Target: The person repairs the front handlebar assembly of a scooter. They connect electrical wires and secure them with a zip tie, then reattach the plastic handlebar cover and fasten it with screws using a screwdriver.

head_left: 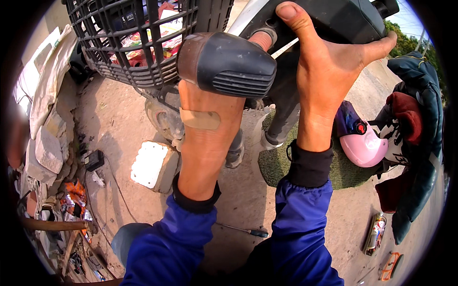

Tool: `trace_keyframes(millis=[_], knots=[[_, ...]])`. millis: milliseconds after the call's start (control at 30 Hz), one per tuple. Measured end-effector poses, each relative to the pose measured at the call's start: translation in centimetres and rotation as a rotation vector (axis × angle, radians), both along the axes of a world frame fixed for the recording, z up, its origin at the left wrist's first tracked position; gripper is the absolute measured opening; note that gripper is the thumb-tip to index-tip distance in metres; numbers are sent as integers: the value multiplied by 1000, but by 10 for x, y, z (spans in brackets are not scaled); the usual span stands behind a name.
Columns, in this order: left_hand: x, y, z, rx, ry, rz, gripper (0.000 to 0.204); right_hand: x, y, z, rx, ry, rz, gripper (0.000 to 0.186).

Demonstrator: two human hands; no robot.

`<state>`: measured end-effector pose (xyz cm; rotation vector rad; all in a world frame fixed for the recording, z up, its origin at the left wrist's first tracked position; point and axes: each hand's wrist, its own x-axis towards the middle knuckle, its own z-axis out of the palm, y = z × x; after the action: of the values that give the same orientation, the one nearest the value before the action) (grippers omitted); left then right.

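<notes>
Both hands busy: left hand (205, 128) grips power tool (226, 62), long axis pointing right; right hand (329, 66) clasps scooter panel (348, 19).

Hard daylight falls from above, bleaching the dirt ground (114, 119) and laying short, sharp shadows beside the white block (150, 164). Glare washes the left hand (205, 133) and right hand (329, 71), both raised close to the lens and slightly soft. The fisheye bends the black basket (124, 43) near the top and vignettes the corners to black; the left rim blurs
</notes>
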<state>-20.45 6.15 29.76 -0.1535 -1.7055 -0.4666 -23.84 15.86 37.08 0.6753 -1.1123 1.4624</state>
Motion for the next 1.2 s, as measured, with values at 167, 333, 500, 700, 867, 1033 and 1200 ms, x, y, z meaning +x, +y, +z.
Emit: trace_keyframes(millis=[167,333,500,700,867,1033,1200], knots=[[-6,-10,-4,-57,36,-45,31,-8,7,-3,76,7,-39,137],[-9,-3,-3,-66,94,-8,37,-3,1,0,43,11,-58,135],[-11,-3,-9,-14,82,16,34,7,-4,-3,-11,11,45,132],[-14,-4,-8,-38,87,52,36,-21,1,-10,-9,81,-108,132],[-11,-9,-7,-30,8,60,38,-26,24,-18,-6,195,220,132],[7,-9,6,-74,-32,27,38,-3,4,3,1,-76,-108,132],[-3,-6,-4,-21,4,111,29,25,16,4,109,-136,29,134]])
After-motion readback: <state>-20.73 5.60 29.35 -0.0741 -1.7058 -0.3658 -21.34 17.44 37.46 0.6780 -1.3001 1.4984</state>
